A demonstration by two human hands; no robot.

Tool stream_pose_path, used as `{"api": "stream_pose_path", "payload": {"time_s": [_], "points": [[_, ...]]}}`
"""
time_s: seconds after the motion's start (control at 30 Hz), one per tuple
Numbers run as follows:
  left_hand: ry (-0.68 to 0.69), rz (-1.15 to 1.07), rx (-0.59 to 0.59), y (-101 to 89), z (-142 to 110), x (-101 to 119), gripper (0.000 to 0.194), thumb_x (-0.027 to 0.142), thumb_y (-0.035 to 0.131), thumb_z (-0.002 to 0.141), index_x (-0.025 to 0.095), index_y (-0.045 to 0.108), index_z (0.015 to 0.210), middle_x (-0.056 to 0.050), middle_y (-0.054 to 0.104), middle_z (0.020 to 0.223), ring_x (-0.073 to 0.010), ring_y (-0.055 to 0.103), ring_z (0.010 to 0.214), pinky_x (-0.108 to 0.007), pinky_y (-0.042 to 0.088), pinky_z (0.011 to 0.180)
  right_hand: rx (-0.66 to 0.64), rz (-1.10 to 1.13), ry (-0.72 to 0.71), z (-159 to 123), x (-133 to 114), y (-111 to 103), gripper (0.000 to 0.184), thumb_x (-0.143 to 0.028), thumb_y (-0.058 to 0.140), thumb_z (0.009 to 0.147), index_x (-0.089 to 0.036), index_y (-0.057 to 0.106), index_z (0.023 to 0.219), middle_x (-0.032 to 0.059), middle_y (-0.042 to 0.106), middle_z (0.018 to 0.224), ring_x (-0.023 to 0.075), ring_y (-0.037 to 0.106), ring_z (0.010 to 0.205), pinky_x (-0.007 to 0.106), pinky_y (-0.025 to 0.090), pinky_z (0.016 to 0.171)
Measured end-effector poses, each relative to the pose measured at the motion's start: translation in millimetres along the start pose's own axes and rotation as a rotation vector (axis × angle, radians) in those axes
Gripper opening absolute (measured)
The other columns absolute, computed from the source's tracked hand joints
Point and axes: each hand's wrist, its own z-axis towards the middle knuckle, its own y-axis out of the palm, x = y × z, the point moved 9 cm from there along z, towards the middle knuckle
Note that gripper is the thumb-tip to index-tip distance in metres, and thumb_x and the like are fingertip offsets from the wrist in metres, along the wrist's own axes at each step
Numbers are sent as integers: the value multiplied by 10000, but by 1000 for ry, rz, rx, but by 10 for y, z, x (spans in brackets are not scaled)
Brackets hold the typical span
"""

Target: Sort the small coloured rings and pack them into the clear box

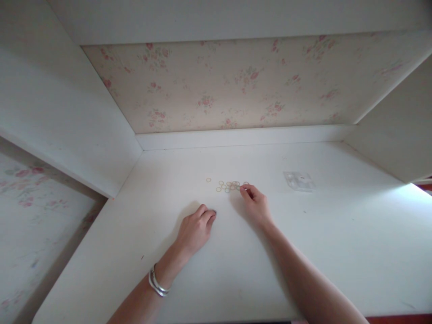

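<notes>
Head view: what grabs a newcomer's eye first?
Probably the right hand, at the right end of some thin rings on the table, and the left hand nearer the camera. Next, the silvery bracelet on the left wrist and the floral wallpaper behind. A clear packet lies right of the rings.

Thin rings [232, 187], pale gold to grey-green, lie flat before me in a loose, partly overlapping cluster; one separate ring [208, 182] lies flat to the left; the cluster's right end meets my right hand [255, 204]; my left hand [196, 227] pinches a small grey item [215, 212], mostly hidden.
</notes>
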Motion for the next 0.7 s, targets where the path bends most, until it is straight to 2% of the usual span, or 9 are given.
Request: {"api": "stream_pose_path", "payload": {"time_s": [0.2,0.3,0.53,0.63,0.7], "points": [[1,-13,7,-30,9,6,236,315,407,924,255,629,979,-18,607,919,-125,611,775,-229,488,698,-102,-190,-209,-137,-270,115,302,-385,418,875,-226,668,934,48,677,857,164,585,714,262,397,660],[-5,-36,23,-48,2,-2,226,319,425,917,258,631,986,-19,607,925,-126,614,776,-232,489,711,-187,-294,-280,-224,-364,215,278,-340,409,884,-256,668,938,36,687,872,166,603,741,254,393,669],[-17,-110,53,-103,-18,-22,192,317,475,889,263,637,976,-22,611,943,-141,620,784,-251,481,709,-182,-339,-290,-233,-398,228,262,-316,412,885,-263,664,930,24,692,879,168,613,769,253,397,690],[-26,-214,90,-166,-20,-48,158,311,520,857,253,644,935,-21,613,948,-142,608,792,-252,462,728,-165,-328,-272,-223,-397,235,263,-320,415,881,-247,664,925,32,689,866,171,613,770,257,403,692],[-50,-325,108,-199,-12,-102,143,319,541,837,228,643,879,-13,613,862,-132,586,739,-243,442,690,-180,-335,-270,-235,-420,283,267,-315,409,881,-242,663,922,33,688,858,169,611,758,257,403,686]]}}
